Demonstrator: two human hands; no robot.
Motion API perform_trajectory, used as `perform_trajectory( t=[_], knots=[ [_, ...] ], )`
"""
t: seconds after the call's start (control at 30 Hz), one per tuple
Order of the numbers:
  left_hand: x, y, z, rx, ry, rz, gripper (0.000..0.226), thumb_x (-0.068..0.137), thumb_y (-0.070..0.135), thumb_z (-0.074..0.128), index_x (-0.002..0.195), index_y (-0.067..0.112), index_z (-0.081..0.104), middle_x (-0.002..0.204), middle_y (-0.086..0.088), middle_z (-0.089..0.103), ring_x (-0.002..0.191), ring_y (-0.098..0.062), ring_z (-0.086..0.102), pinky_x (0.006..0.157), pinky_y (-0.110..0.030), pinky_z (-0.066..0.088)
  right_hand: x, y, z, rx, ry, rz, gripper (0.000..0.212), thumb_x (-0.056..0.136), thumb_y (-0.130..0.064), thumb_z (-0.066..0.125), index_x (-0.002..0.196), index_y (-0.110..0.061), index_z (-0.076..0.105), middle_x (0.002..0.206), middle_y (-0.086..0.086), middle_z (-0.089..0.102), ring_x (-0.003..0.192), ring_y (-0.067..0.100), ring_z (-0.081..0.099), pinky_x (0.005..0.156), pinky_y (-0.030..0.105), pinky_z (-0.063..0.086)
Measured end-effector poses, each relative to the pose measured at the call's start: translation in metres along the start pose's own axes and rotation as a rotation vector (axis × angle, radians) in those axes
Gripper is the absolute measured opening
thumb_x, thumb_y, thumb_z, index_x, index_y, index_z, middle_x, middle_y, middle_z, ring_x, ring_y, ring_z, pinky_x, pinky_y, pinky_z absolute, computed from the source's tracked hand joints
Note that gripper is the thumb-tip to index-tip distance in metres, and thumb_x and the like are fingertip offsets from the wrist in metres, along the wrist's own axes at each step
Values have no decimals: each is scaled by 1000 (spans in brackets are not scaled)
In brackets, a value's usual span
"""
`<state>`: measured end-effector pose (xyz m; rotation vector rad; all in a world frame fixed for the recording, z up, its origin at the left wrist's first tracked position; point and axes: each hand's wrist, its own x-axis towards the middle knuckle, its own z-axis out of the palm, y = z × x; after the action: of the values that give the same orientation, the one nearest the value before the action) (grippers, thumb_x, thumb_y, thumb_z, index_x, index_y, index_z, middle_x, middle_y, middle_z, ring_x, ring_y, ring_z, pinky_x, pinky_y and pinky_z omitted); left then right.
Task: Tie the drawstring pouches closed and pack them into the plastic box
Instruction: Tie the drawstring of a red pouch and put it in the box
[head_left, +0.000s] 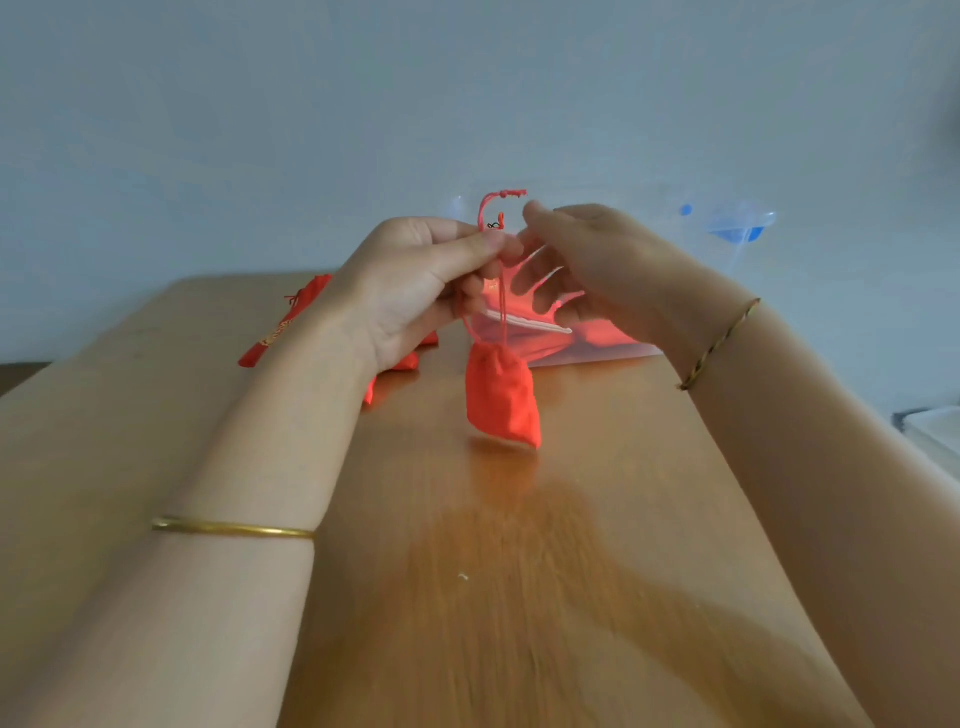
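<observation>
Step in hand: tying one pouch shut. The left hand (415, 280) pinches the red drawstring (502, 306) between thumb and forefinger, just in front of the plastic box (613, 349). The right hand (597, 260) is up at the cord's loose knotted ends with its lower fingers spread. Can't tell if its thumb and forefinger actually hold the cord.

The red pouch (501, 400) hangs from the cord in front of the box, neck already gathered, bottom at or just above the bench (519, 597); contact unclear. The box holds red pouches already. More loose pouches (291, 322) lie left of the box, partly behind the left wrist.

To do it well:
- Keep the left pinch low and firm so the neck stays cinched while the right hand works the ends.
- Form the knot close to the gathered mouth, not up near the end knots, or the neck will likely loosen.
- Let the pouch's weight keep the cord taut.
- Pull both strands evenly, then drop it in the box behind.
</observation>
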<state>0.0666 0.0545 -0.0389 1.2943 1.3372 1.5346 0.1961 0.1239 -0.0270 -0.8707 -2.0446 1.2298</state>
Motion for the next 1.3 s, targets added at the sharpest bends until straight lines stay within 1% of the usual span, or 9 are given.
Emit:
perform_trajectory(
  t=[0.23,0.37,0.43,0.57,0.67,0.8,1.0,1.17,1.3],
  knots=[
    [0,0,-1,-94,61,-30,13,89,11,56,83,12,67,58,5,62,49,-2,50,47,-15,45,0,0,-3,-42,-10,-25,33,97,-22,41,66,-15,51,59,1,43,45,10,35,44,21,30],
    [1,-1,-2,-79,107,5,15,88,3,56,81,11,66,67,2,66,52,-1,55,51,-13,48,-7,-3,-9,-237,-251,35,31,95,-22,45,66,-13,52,58,1,46,45,11,38,45,21,34],
    [0,-1,-3,-40,80,17,17,87,-2,55,80,11,65,72,-3,63,53,-3,55,54,-14,47,-5,-2,-9,-342,-232,76,25,93,-16,47,70,-11,55,62,5,50,49,14,43,47,24,40],
    [-1,1,-3,95,-22,84,21,86,-6,55,86,12,65,66,2,64,55,-6,56,56,-19,50,6,6,-5,-84,-24,21,21,92,-5,42,79,-9,58,76,10,58,66,22,56,63,33,50],
    [-1,1,-2,300,-39,209,25,86,-8,54,94,15,63,73,3,62,64,-3,58,66,-20,51,8,13,4,250,-203,64,21,95,-3,36,93,-6,57,89,14,62,81,28,61,82,42,52],
    [3,-4,-3,605,75,423,31,81,-7,57,105,13,62,72,9,58,64,5,52,68,-7,40,10,20,9,407,-344,200,20,94,-12,42,84,-14,59,80,3,62,72,17,58,73,31,50],
    [6,-12,-3,650,202,563,35,79,-2,58,106,20,63,75,11,61,73,-1,59,71,-19,46,9,21,9,466,-388,237,17,92,-19,46,80,-14,58,68,1,62,63,13,57,73,30,46],
    [11,-16,-5,536,238,481,35,80,-2,61,107,20,62,76,4,64,73,-13,62,71,-18,46,10,19,10,464,-269,203,20,93,-17,44,77,-13,55,70,2,56,52,11,52,59,25,43],
    [12,-23,-4,417,243,329,24,83,-1,61,90,22,65,73,6,65,63,-2,61,68,-14,48,9,16,5,150,-95,20,25,92,-14,45,68,-12,52,65,5,55,50,16,48,53,26,37]
  ],
)
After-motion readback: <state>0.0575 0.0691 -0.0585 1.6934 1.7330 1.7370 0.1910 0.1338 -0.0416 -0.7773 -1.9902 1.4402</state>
